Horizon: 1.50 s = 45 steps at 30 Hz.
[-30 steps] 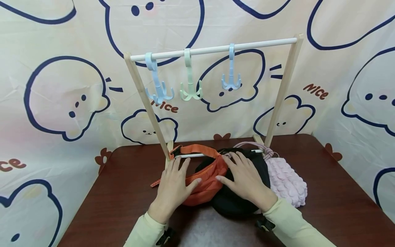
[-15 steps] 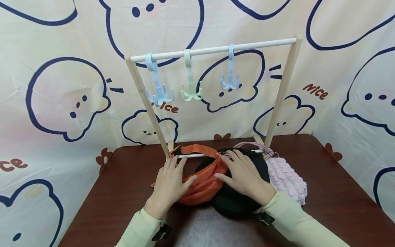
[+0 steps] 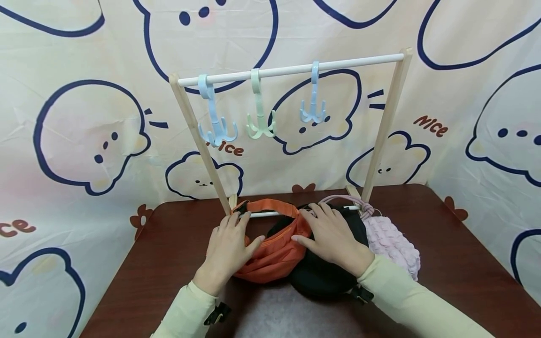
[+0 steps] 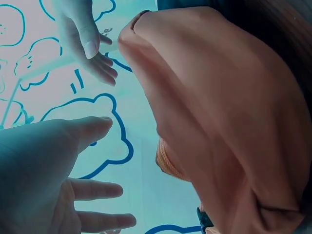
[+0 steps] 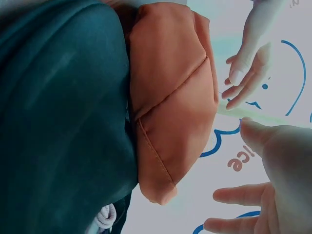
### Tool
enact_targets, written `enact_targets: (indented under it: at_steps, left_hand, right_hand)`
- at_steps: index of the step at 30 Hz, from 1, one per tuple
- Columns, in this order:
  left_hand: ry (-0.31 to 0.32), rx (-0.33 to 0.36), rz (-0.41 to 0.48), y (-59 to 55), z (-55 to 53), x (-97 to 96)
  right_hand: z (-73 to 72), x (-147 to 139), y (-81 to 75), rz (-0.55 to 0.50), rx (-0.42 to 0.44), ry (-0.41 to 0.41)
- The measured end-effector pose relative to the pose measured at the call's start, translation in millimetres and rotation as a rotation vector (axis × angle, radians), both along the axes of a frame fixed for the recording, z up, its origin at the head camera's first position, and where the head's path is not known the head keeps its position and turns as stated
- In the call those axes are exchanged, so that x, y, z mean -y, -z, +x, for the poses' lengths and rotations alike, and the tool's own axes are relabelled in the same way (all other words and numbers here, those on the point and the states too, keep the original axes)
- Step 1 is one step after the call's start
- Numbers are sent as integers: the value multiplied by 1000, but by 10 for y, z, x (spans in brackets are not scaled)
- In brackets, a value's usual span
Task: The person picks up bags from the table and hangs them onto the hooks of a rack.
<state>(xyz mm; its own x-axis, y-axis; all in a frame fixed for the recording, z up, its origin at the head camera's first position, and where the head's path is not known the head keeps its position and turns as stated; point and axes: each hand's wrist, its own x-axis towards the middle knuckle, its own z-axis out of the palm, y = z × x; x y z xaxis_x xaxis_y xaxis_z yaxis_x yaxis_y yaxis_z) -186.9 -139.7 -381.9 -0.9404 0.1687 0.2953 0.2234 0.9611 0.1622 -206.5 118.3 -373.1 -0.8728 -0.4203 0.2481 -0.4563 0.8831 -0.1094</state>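
An orange waist bag with a strap and black buckle lies on the table. Behind and right of it sits a black bag; farther right is a pale pink puffy pouch with a cord. Over the orange bag's left end is my left hand, fingers extended, holding nothing. My right hand is above the black bag, its thumb by the orange one, fingers straight. Both wrist views show a gap between the fingers and the orange bag. My hands partly cover the bags in the head view.
A wooden rack with a white top rod stands at the back of the table. From the rod hang a blue multi-hook hanger, a green one and another blue one. A printed curtain surrounds the table.
My left hand has drifted left and a little toward me. My right hand has shifted slightly left. Both stay spread, and the bags stay about where they were.
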Motion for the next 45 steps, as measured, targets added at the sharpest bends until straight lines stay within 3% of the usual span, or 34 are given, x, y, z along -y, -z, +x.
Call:
enact_targets:
  at_steps: [3, 15, 32, 40, 45]
  left_hand:
    - [-3, 13, -3, -20, -6, 19]
    - [-13, -58, -31, -58, -52, 76]
    - [-19, -66, -34, -98, -138, 147]
    - [-23, -27, -23, -122, -200, 171]
    - [-25, -16, -28, -115, -239, 178]
  right_hand:
    - [7, 3, -27, 24, -11, 9]
    - [-32, 35, -197, 106, -4, 29]
    - [-131, -22, -332, 122, 158, 3]
    - [-208, 15, -337, 113, 181, -10]
    - [-222, 61, -336, 105, 151, -23]
